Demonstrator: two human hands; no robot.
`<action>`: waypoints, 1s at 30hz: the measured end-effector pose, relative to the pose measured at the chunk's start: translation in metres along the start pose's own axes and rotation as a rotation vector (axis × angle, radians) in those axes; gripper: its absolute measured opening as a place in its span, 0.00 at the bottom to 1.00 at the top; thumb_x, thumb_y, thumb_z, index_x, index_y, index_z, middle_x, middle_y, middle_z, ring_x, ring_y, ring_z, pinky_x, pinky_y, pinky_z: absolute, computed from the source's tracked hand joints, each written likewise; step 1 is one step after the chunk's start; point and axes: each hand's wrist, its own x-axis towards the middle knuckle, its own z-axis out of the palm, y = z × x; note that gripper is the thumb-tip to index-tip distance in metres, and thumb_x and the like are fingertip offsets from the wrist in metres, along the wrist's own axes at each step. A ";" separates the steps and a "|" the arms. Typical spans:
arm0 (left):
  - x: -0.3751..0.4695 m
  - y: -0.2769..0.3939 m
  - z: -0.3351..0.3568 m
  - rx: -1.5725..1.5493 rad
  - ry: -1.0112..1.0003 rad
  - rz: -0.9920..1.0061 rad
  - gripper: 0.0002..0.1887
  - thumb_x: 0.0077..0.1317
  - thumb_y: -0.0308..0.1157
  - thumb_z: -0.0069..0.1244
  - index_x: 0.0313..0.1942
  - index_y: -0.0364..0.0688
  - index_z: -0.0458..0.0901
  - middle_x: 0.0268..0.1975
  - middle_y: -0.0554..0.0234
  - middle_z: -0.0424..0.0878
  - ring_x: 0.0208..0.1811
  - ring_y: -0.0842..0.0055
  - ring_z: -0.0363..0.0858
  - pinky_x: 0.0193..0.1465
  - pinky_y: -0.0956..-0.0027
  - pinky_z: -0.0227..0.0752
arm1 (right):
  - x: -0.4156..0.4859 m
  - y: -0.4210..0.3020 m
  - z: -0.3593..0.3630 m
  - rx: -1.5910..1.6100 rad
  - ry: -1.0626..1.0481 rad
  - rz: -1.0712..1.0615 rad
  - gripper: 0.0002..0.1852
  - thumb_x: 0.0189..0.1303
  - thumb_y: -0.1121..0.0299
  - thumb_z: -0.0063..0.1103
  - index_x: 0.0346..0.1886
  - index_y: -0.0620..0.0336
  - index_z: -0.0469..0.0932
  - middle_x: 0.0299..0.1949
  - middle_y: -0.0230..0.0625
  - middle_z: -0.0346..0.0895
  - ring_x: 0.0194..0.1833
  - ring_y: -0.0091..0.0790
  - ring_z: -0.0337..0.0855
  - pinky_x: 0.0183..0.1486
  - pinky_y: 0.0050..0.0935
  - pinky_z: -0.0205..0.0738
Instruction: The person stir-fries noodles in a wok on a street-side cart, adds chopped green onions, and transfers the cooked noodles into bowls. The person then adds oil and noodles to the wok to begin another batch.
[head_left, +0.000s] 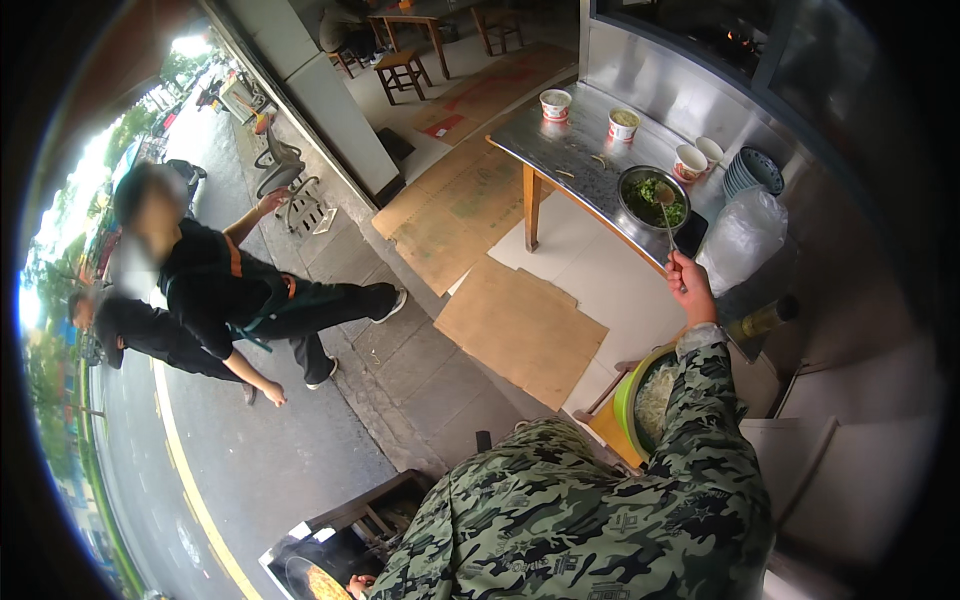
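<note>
My right hand (691, 283) grips the handle of a metal ladle (667, 214). The ladle's round end rests over chopped greens (651, 193) inside a stainless steel bowl (624, 214) on the metal-topped table (555, 150). Only a few fingers of my left hand (361, 585) show at the bottom edge, partly covered by my camouflage garment. They are beside a wok (300, 564) with orange-brown food in it, on a dark stove (375, 517); what they hold is hidden. Below my right forearm, a green basin (624, 405) holds pale shredded food and sits on a wooden stool (611, 435).
Paper bowls (555, 105) stand along the table, near stacked dishes (739, 176) and a clear plastic bag (742, 240). Cardboard sheets (525, 330) cover part of the floor. Two people (225, 285) walk on the street side, near a broken office chair (281, 172).
</note>
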 end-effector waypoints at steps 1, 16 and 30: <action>0.002 0.003 -0.003 -0.011 0.001 -0.001 0.14 0.73 0.36 0.51 0.28 0.54 0.67 0.18 0.75 0.69 0.17 0.79 0.69 0.20 0.75 0.72 | -0.002 0.000 0.000 -0.005 -0.009 0.004 0.10 0.78 0.60 0.63 0.40 0.52 0.78 0.29 0.25 0.77 0.22 0.16 0.69 0.21 0.19 0.62; 0.084 -0.042 -0.021 -0.395 -0.018 0.105 0.12 0.72 0.32 0.54 0.29 0.50 0.70 0.18 0.72 0.68 0.15 0.77 0.67 0.18 0.71 0.66 | -0.145 -0.028 0.057 -0.422 -0.244 -0.039 0.15 0.82 0.53 0.57 0.60 0.49 0.84 0.26 0.26 0.74 0.12 0.15 0.59 0.12 0.20 0.52; -0.009 -0.064 -0.033 -0.560 -0.175 0.139 0.09 0.73 0.27 0.58 0.43 0.40 0.73 0.30 0.63 0.76 0.24 0.72 0.77 0.25 0.65 0.76 | -0.283 0.166 0.406 -1.022 -1.155 0.344 0.09 0.80 0.60 0.57 0.45 0.53 0.80 0.26 0.31 0.78 0.17 0.23 0.70 0.15 0.22 0.58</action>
